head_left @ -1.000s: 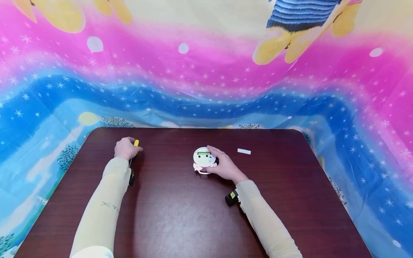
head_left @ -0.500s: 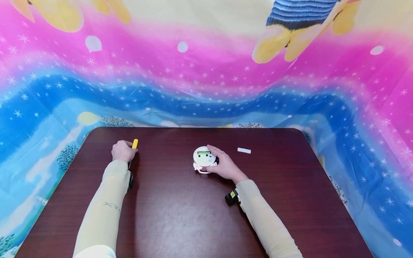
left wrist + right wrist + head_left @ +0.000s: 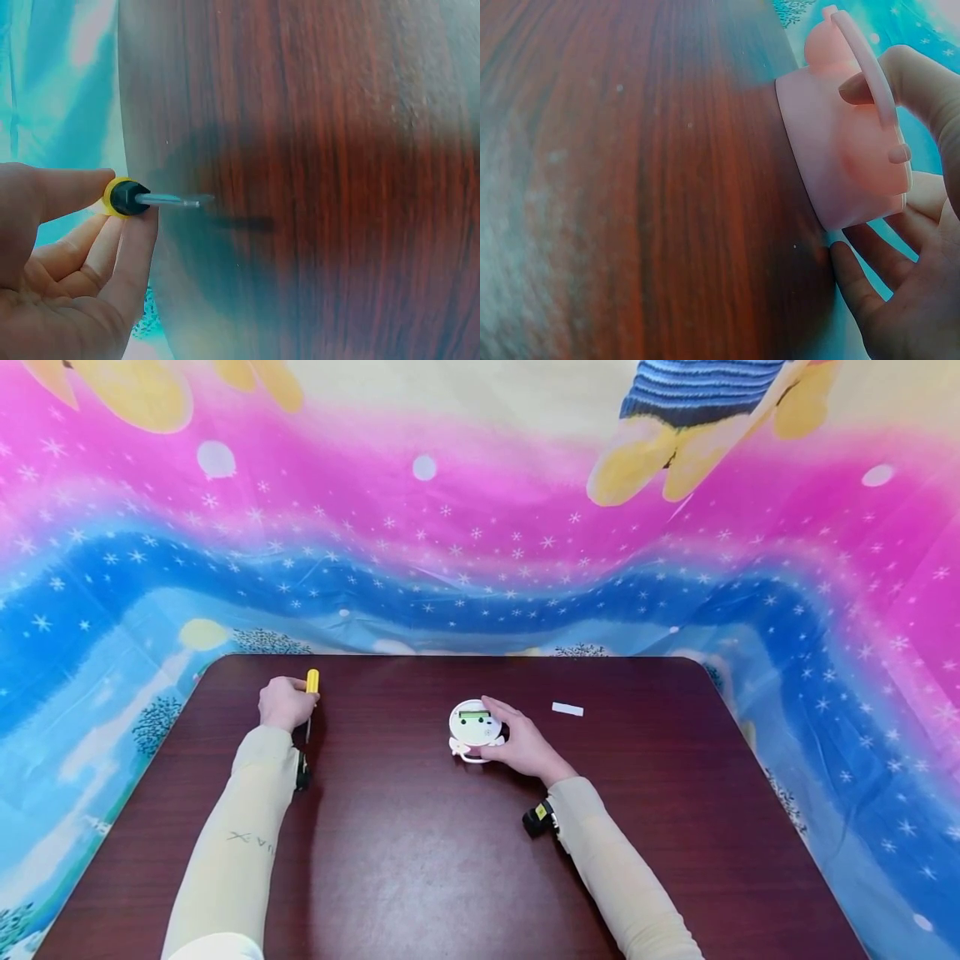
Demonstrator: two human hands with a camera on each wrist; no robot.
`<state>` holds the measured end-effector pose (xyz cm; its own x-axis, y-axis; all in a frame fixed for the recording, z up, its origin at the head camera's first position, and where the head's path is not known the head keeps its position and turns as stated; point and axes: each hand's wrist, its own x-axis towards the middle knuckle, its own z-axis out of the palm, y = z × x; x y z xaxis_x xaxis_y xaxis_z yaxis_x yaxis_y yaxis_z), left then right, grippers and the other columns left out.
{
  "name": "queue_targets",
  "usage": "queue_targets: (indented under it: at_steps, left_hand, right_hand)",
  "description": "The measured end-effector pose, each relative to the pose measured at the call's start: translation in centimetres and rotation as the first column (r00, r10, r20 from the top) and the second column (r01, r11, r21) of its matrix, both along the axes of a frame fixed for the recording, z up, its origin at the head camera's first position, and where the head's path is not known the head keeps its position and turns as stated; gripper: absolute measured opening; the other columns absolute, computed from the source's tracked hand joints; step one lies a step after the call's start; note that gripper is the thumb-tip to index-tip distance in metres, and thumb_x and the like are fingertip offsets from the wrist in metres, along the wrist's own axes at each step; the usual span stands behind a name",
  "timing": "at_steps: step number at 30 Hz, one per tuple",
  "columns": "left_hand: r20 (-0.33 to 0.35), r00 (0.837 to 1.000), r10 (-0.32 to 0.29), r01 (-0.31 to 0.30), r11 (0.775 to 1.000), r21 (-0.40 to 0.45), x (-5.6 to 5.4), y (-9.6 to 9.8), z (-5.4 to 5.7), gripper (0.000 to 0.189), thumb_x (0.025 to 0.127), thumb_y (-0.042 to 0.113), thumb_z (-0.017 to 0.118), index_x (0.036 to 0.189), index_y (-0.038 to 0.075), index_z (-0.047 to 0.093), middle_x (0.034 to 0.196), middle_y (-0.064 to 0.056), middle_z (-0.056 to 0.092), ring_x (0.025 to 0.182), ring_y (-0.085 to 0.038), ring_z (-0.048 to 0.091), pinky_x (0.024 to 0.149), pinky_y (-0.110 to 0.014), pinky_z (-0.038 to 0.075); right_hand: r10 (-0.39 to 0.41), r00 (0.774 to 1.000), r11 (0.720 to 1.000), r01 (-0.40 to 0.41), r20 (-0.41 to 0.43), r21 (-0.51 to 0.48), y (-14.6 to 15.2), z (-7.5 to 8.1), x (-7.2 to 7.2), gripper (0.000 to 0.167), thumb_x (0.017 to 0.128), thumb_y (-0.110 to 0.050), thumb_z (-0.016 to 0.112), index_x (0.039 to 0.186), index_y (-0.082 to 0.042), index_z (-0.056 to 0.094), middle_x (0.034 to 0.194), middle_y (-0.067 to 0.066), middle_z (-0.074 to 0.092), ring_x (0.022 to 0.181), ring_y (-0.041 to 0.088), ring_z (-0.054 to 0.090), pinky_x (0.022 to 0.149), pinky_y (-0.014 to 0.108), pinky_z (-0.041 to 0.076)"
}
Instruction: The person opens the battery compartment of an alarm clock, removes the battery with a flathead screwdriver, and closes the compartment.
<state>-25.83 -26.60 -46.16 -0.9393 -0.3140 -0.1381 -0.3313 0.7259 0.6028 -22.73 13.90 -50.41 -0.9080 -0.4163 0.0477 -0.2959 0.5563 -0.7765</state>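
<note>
My left hand (image 3: 286, 702) pinches a screwdriver by its yellow handle (image 3: 312, 680). In the left wrist view the thumb and fingers hold that handle, and the screwdriver's metal shaft (image 3: 169, 200) points away from the palm, above the table. My right hand (image 3: 527, 745) grips the side of a round, pale device (image 3: 476, 734) on the table. Its upper face shows a slot with green inside and dark round spots. The right wrist view shows the device's pinkish side (image 3: 814, 135), rounded bulges and a curved handle (image 3: 868, 64), with my thumb under that handle.
A small white strip (image 3: 567, 709) lies on the dark wooden table (image 3: 420, 835), right of the device. Behind the table's far edge hangs a colourful printed cloth (image 3: 480, 560), which also runs along both sides.
My left hand has shifted slightly left and then away from me. The screwdriver's yellow handle has turned and shows more above the fingers. My right hand and the device keep their place.
</note>
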Motion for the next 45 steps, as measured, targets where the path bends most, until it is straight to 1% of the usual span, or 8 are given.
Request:
queue_targets:
  at_steps: [4, 10, 16, 19, 27, 33, 40, 45]
  left_hand:
    - [-0.012, 1.000, -0.008, 0.008, 1.000, 0.019, -0.1, 0.4, 0.3, 0.038, 0.097, 0.017, 0.066, 0.126, -0.007, 0.067, 0.119, -0.027, 0.065, 0.110, -0.045, 0.057, 0.093, -0.054, 0.046]
    - [-0.032, 0.999, -0.038, 0.041, 0.995, 0.086, -0.3, 1.0, 0.7, 0.037, 0.099, 0.016, 0.066, 0.126, -0.009, 0.065, 0.117, -0.026, 0.068, 0.106, -0.041, 0.062, 0.089, -0.048, 0.051]
    - [-0.069, 0.995, -0.067, 0.076, 0.985, 0.152, -0.4, 1.8, 1.2, 0.040, 0.097, 0.014, 0.068, 0.130, -0.009, 0.062, 0.113, -0.026, 0.070, 0.092, -0.031, 0.071, 0.075, -0.036, 0.056]
    - [-0.090, 0.991, -0.095, 0.109, 0.982, 0.157, -0.5, 2.2, 1.4, 0.044, 0.096, 0.012, 0.070, 0.133, -0.010, 0.060, 0.111, -0.025, 0.071, 0.087, -0.029, 0.073, 0.072, -0.033, 0.057]
    - [-0.109, 0.986, -0.125, 0.145, 0.968, 0.207, -0.6, 3.3, 1.9, 0.053, 0.096, 0.008, 0.070, 0.142, -0.010, 0.052, 0.111, -0.026, 0.070, 0.088, -0.033, 0.073, 0.082, -0.042, 0.058]
    - [-0.140, 0.979, -0.147, 0.176, 0.959, 0.223, -0.7, 3.7, 2.0, 0.052, 0.096, 0.008, 0.069, 0.141, -0.011, 0.052, 0.110, -0.027, 0.070, 0.086, -0.034, 0.074, 0.074, -0.036, 0.060]
    - [-0.184, 0.971, -0.154, 0.205, 0.931, 0.302, -0.7, 4.8, 2.4, 0.048, 0.095, 0.004, 0.070, 0.138, -0.012, 0.055, 0.107, -0.028, 0.069, 0.083, -0.034, 0.074, 0.080, -0.047, 0.059]
    - [-0.209, 0.964, -0.163, 0.227, 0.914, 0.336, -0.8, 5.5, 2.6, 0.046, 0.095, 0.003, 0.071, 0.136, -0.011, 0.056, 0.108, -0.028, 0.069, 0.080, -0.027, 0.074, 0.077, -0.043, 0.060]
  right_hand:
    - [-0.001, 1.000, 1.000, 0.001, 0.000, -0.002, 0.0, 0.1, 0.0, 0.091, 0.081, -0.026, 0.085, 0.158, -0.010, 0.039, 0.161, -0.002, 0.036, 0.147, 0.020, 0.030, 0.114, 0.043, 0.034]
    - [-0.004, 1.000, 1.000, 0.004, 0.010, 0.002, -0.1, 0.2, 0.0, 0.092, 0.081, -0.028, 0.086, 0.158, -0.011, 0.039, 0.162, -0.003, 0.035, 0.148, 0.021, 0.029, 0.114, 0.045, 0.034]
    - [-0.002, 1.000, 1.000, 0.002, 0.019, 0.008, 0.0, 0.2, 0.0, 0.092, 0.082, -0.025, 0.085, 0.159, -0.012, 0.037, 0.162, -0.005, 0.034, 0.148, 0.020, 0.029, 0.113, 0.044, 0.035]
    - [-0.002, 1.000, 1.000, 0.002, 0.021, 0.006, 0.0, 0.2, 0.0, 0.091, 0.082, -0.025, 0.085, 0.159, -0.012, 0.037, 0.162, -0.005, 0.034, 0.148, 0.019, 0.028, 0.114, 0.043, 0.034]
    - [-0.004, 1.000, 1.000, 0.004, 0.023, 0.000, -0.1, 0.1, 0.0, 0.091, 0.083, -0.028, 0.086, 0.159, -0.012, 0.038, 0.162, -0.004, 0.034, 0.148, 0.018, 0.028, 0.114, 0.042, 0.034]
    - [0.003, 1.000, 1.000, -0.003, 0.023, 0.010, 0.0, 0.2, 0.0, 0.090, 0.083, -0.025, 0.084, 0.159, -0.012, 0.037, 0.162, -0.005, 0.033, 0.148, 0.019, 0.028, 0.114, 0.043, 0.035]
    - [0.003, 1.000, 1.000, -0.003, 0.022, 0.023, 0.0, 0.2, 0.0, 0.090, 0.084, -0.025, 0.084, 0.160, -0.013, 0.036, 0.162, -0.006, 0.033, 0.148, 0.017, 0.028, 0.114, 0.042, 0.034]
    - [-0.002, 1.000, 1.000, 0.001, 0.022, 0.016, -0.1, 0.1, 0.0, 0.091, 0.083, -0.025, 0.084, 0.159, -0.013, 0.037, 0.162, -0.005, 0.034, 0.148, 0.018, 0.028, 0.114, 0.043, 0.034]
